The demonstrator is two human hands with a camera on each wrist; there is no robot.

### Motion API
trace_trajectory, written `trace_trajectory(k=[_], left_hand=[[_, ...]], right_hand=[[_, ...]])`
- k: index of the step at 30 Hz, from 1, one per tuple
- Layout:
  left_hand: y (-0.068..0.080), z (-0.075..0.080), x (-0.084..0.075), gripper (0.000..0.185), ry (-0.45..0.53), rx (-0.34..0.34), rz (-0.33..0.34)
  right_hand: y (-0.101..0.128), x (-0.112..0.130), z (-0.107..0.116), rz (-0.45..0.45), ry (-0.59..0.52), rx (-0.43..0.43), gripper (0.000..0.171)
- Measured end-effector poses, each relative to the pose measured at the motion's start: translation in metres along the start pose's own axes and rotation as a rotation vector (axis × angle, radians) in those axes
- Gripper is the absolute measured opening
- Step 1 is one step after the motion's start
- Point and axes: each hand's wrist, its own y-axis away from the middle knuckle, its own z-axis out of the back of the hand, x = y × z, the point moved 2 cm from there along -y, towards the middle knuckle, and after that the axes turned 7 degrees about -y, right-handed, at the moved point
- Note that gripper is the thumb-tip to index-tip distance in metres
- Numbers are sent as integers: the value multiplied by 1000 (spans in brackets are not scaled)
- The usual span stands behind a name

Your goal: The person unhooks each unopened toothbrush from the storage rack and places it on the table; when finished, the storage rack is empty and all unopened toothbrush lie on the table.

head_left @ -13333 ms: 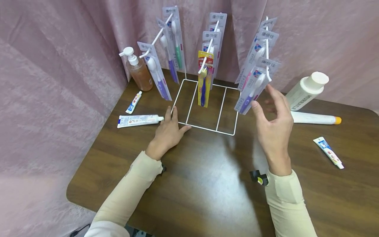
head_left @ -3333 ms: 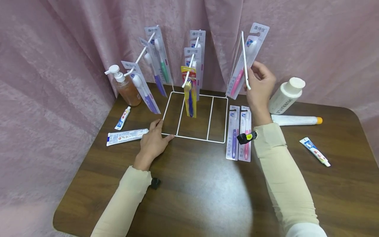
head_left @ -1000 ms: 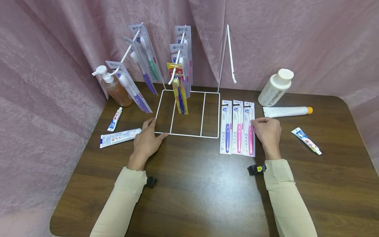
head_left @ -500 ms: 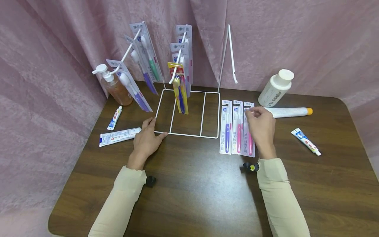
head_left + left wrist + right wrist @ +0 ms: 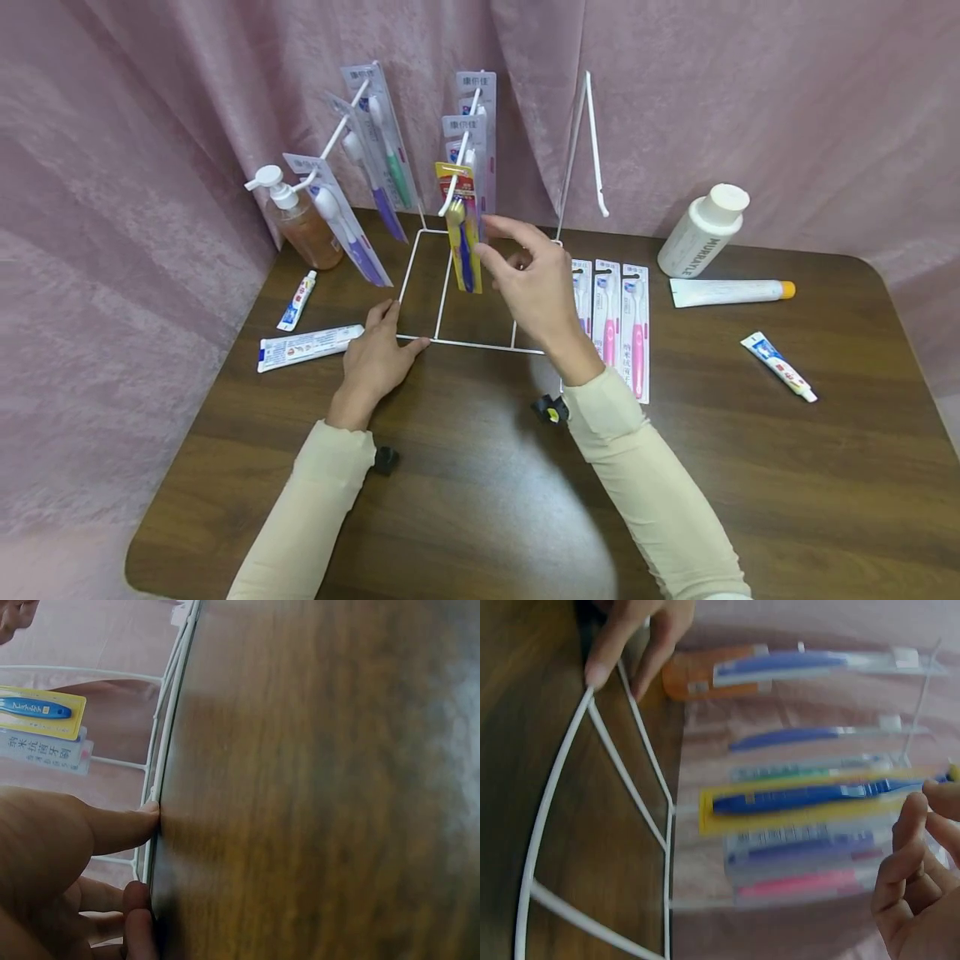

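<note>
My right hand (image 5: 536,283) is at the right edge of a yellow-packed toothbrush (image 5: 465,250) with a blue handle, which hangs from the middle hook of a white wire rack (image 5: 491,345). Thumb and forefinger stand apart beside the pack; in the right wrist view the fingertips (image 5: 915,810) overlap its upper end. My left hand (image 5: 375,362) rests on the rack's front left corner, thumb and fingers spread along the base wire (image 5: 159,761). Behind the yellow pack hang clear-packed toothbrushes (image 5: 486,150). Three more toothbrushes (image 5: 637,333) lie side by side right of the rack, one partly hidden by my right arm.
Toothbrushes (image 5: 345,221) hang on the left hook; the right hook (image 5: 596,150) is bare. A pump bottle (image 5: 303,233), a small toothpaste tube (image 5: 297,300) and a larger tube (image 5: 307,347) are at left. On the right are a white bottle (image 5: 701,233), an orange-capped tube (image 5: 727,292) and another small tube (image 5: 778,367).
The right hook's toothbrushes were taken down and laid in a row. My right hand has since left that row and moved left to the yellow pack. My left hand stays on the rack.
</note>
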Motion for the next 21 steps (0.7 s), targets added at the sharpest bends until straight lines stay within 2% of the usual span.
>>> trace_trajectory(k=[4,8,14,21], left_hand=[[-1,-3,-2,95,4,0,-10],[-4,-4,-4,95,2,-10,-16],[-4,-4,-3,95,-16,-15,-16],[-1,-1,1,94,-11,-14,-7]], right_hand=[[-2,0,-13,-18,-61,-19,27],[-3,-1,-16,-2,-87,-59,21],[-1,-1,-11,8,-132,-111,20],[4,-1,-2,85,-134,-168,18]])
